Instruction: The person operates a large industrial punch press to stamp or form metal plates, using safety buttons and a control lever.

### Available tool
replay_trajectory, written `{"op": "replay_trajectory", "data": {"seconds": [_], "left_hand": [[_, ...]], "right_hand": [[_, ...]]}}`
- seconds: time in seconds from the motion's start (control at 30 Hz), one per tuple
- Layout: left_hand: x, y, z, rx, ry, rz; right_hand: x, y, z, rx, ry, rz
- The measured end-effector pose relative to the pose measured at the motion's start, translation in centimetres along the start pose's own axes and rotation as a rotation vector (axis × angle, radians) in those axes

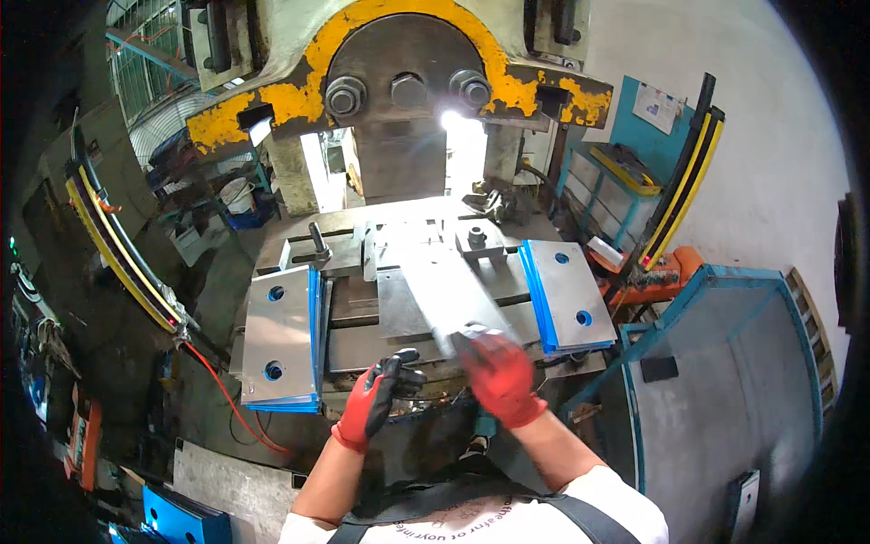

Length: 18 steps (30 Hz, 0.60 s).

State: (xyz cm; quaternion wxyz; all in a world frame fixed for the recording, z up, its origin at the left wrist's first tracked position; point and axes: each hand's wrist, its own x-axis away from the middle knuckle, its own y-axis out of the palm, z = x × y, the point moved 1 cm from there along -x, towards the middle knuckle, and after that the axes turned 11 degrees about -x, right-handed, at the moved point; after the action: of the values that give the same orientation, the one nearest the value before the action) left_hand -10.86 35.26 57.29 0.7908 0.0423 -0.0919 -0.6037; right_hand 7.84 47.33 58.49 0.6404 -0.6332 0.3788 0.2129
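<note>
My right hand [500, 374], in a red glove with dark fingers, grips the near end of a flat, bright metal plate [458, 304]. The hand is a little blurred. The plate slants away toward the die under the press, and glare washes out its far end. My left hand [381, 395], gloved the same way, is in front of the press bed, loosely bent with fingers apart and nothing in it. On the left of the bed lies a stack of metal plates [275, 331] with blue edges and two holes. A similar plate stack [571, 281] lies on the right.
Above the bed hangs the press ram [399, 68] with yellow paint and large bolts. Yellow-and-black upright bars stand left [118, 254] and right [684, 190]. A blue-framed metal bin [725, 381] is at the right. Bolts and clamps [478, 238] rise from the bed.
</note>
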Motion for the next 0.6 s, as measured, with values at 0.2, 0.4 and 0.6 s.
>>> {"op": "replay_trajectory", "data": {"seconds": [0.2, 0.4, 0.6], "left_hand": [[-2.9, -3.8, -6.5, -0.142, 0.129, 0.198], [-4.0, -3.5, -5.0, 0.072, 0.092, 0.191], [-5.8, -3.6, -4.5, 0.053, 0.078, 0.217]], "right_hand": [[1.9, 4.6, -5.0, -0.314, -0.086, -0.247], [2.0, 2.2, -3.3, -0.205, 0.173, -0.089], [4.2, 3.2, 0.5, -0.336, 0.408, -0.026]]}}
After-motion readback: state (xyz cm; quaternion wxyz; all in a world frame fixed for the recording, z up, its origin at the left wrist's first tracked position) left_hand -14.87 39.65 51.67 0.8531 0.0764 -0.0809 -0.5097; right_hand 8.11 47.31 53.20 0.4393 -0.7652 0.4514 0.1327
